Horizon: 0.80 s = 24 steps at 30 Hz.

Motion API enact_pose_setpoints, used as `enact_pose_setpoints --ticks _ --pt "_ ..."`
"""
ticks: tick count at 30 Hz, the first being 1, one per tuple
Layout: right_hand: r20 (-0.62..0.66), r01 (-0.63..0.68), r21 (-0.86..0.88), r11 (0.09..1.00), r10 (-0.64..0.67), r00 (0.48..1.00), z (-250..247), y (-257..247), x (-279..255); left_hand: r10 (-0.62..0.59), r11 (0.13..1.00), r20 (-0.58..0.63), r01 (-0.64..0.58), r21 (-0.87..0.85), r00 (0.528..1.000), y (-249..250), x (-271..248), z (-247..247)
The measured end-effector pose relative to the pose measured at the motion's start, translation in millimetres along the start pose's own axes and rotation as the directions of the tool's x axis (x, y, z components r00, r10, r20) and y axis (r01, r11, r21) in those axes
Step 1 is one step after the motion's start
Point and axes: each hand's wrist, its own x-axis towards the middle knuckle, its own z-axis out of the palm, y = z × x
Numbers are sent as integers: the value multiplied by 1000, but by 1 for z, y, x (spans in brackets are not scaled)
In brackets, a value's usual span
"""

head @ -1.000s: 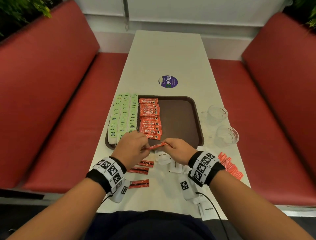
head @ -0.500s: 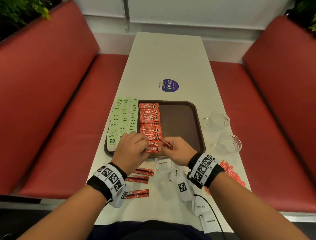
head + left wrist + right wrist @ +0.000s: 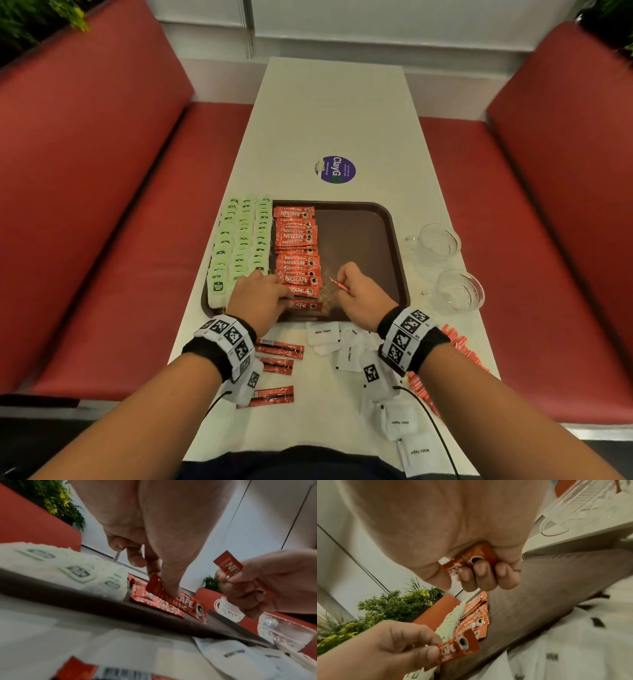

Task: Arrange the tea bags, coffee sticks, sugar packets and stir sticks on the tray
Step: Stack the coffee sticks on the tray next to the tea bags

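A brown tray (image 3: 394, 246) holds rows of green tea bags (image 3: 239, 240) on its left and a column of red coffee sticks (image 3: 298, 246) beside them. My left hand (image 3: 274, 296) pinches one coffee stick (image 3: 173, 600) and holds it down at the near end of that column. To the right, over the bare tray floor, my right hand (image 3: 346, 279) is curled round another coffee stick (image 3: 476, 557), one end poking out past the fingers. White sugar packets (image 3: 323, 337) and red stir sticks (image 3: 459, 346) lie on the table near me.
Three loose coffee sticks (image 3: 279, 349) lie on the white table (image 3: 335, 113) under my left wrist. Two glass cups (image 3: 436, 243) stand right of the tray. A round purple sticker (image 3: 335, 169) is beyond it. Red benches flank the table.
Both hands moved forward from the tray's near edge to over the tray. The left hand has brought its coffee stick down onto the near end of the column; the right still holds its own.
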Motion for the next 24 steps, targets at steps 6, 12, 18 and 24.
enact_pose_setpoints --ticks 6,12,18,24 --pt "15 -27 -19 999 28 999 -4 7 0 -82 994 24 80 80 996 3 19 12" --pt "15 -31 -58 998 32 999 -4 12 4 -46 993 6 45 109 999 3 27 13" --pt "49 -31 -145 989 39 998 -2 16 13 -14 992 51 7 126 999 3 36 10" --pt "83 -11 -188 982 27 996 -1 18 18 4 995 45 -8 98 999 3 46 7"
